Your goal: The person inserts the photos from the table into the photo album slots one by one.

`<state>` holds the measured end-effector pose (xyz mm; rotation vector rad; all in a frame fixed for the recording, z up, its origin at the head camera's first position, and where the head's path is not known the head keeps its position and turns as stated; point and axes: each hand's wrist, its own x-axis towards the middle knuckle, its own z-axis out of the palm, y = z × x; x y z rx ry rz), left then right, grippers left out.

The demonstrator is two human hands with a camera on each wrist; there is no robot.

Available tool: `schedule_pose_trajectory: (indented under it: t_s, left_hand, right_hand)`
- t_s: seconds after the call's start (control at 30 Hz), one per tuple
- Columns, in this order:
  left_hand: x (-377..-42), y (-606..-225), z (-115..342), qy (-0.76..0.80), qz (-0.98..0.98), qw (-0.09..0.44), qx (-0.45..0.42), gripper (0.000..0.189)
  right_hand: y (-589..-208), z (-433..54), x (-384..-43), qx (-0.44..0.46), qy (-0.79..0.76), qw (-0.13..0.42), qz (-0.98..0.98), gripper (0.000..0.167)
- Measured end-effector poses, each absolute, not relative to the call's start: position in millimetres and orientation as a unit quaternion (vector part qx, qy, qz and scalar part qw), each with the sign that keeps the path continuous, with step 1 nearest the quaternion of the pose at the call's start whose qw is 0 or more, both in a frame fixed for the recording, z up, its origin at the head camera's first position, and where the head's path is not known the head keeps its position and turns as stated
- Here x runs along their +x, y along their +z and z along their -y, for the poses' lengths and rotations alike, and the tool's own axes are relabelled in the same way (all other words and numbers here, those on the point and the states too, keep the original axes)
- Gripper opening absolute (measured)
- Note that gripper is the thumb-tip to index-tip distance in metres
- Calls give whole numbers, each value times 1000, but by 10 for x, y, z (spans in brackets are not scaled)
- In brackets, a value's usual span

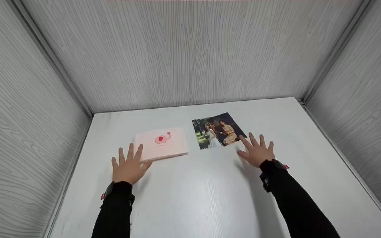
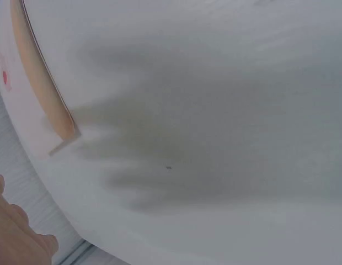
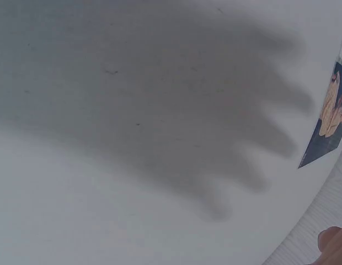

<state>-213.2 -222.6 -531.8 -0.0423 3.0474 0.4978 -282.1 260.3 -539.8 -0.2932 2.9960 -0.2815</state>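
A pale pink album [image 1: 176, 145] with a pink elephant on its cover lies flat at the centre left of the table. My left hand [image 1: 129, 168] is spread at its lower left corner, overlapping the cover in the head view and holding nothing. To the album's right are photos: a green outdoor one [image 1: 204, 133] and a dark one [image 1: 232, 127] of seated people, side by side. My right hand [image 1: 257, 154], fingers spread and holding nothing, hovers by the dark photo's lower right corner. Both hands cast shadows on the table in the wrist views.
The white table [image 1: 193, 198] is enclosed by grey wood-grain panels: a back wall [image 1: 190, 56], a left wall [image 1: 21, 125] and a right wall [image 1: 362, 86]. Black sleeves with wrist straps cover both forearms.
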Motion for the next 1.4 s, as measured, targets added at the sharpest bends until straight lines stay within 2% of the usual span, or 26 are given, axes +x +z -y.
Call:
schedule_pose_trajectory:
  t_s: [0.4, 0.73, 1.1, 1.4]
  left_hand:
    - [-2282, -5413, 1878, 165, -985, 47, 11, 80]
    - [-2417, -5660, 1737, 146, -987, 63, 9, 79]
    - [-2385, -5822, 1672, 143, -986, 87, 3, 76]
    - [-2324, -5814, 1653, 134, -986, 94, 10, 73]
  right_hand:
    - [-5455, -2363, -2865, -119, -93, 76, -986, 73]
    - [-5464, -2227, -2784, -128, -101, 89, -983, 72]
    - [-5746, -2038, -2679, -180, -107, 100, -973, 71]
    - [-5769, -1865, -2606, -217, -104, 109, -964, 68]
